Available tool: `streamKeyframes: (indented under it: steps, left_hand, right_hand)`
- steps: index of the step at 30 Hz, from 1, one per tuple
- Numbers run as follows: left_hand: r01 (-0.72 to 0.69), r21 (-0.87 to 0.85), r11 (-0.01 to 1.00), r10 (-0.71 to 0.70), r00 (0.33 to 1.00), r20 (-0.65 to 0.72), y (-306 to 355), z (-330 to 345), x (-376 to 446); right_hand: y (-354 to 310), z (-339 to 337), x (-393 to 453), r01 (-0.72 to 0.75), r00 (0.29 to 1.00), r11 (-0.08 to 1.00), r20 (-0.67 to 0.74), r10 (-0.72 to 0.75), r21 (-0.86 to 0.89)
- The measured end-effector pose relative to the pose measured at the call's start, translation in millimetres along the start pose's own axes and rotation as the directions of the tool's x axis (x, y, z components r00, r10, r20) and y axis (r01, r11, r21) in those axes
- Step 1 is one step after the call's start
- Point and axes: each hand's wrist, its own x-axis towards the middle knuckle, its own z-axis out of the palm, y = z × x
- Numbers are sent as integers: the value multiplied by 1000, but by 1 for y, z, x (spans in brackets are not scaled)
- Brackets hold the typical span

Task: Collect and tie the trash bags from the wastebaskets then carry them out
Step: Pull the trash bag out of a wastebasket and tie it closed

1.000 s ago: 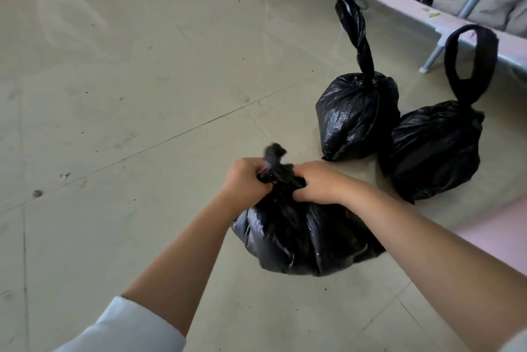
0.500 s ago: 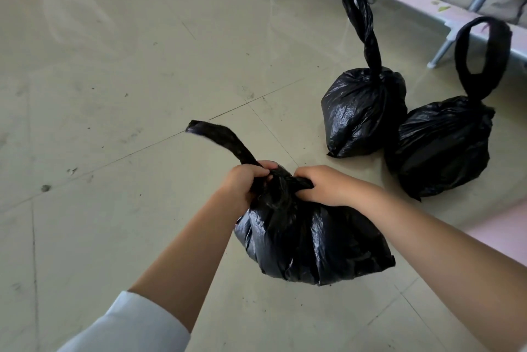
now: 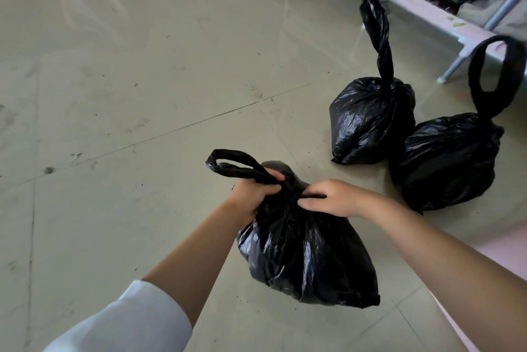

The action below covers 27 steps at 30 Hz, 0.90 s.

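Two bare forearms are seen, each ending in a bare hand. On the left arm a white sleeve (image 3: 128, 320) is worn, of smooth, plain cloth without print or pattern; it is pushed back above the forearm, its cuff edge gathered in soft folds. The left hand (image 3: 253, 194) and the right hand (image 3: 330, 200) are uncovered: no gloves, rings, watch or bracelet are visible on them. The right forearm is bare as far as it is shown, and no sleeve can be made out there.
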Motion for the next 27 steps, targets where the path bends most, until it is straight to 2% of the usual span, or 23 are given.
streamKeyframes:
  steps: [2, 4, 5, 7, 11, 13, 15, 17, 20, 23, 25, 27]
  left_hand:
    - [-69, 6, 998, 69, 997, -21, -7, -3, 0]
    - [-150, -10, 989, 150, 988, 20, -12, -7, -1]
    - [-186, -9, 982, 186, 981, 49, -14, -9, -1]
    - [-230, 16, 973, 228, 970, 91, -15, -11, 0]
    - [-301, 189, 935, 299, 953, 42, -15, -9, -1]
    - [-296, 204, 933, 296, 955, 28, -15, -10, -3]
    - [-236, 139, 962, 234, 972, 32, -11, -9, -7]
    - [-202, 133, 970, 210, 977, -48, -5, -7, -11]
    - [-274, 16, 962, 274, 959, -65, 14, -6, -16]
    - [-301, -255, 919, 301, 953, -39, 34, -8, -15]
    - [-241, -438, 866, 218, 971, -101, 41, -12, -12]
    - [-172, -515, 840, 92, 980, -178, 39, -16, -9]
  right_hand:
    - [3, -4, 1, -11, 989, 1000, -149, 11, 3]
    - [1, -6, 5, 56, 951, 998, -306, -52, 4]
    - [-4, -7, 6, 109, 947, 994, -306, -100, 12]
    - [-12, -7, 11, 182, 964, 983, -202, -174, 21]
    - [-23, -9, 16, 139, 990, 986, 10, -139, -89]
    - [-23, -11, 18, 118, 993, 985, 45, -113, -123]
    - [-21, -9, 16, 124, 992, 974, 49, -117, -189]
    - [-16, -5, 14, 120, 992, 968, -3, -123, -221]
    - [-7, -4, 11, 91, 986, 983, -121, -111, -160]
    - [0, -6, 9, 75, 973, 973, -197, -119, -218]
    - [2, -6, 9, 77, 961, 962, -235, -142, -264]
    - [5, -5, 10, 104, 951, 945, -247, -186, -311]
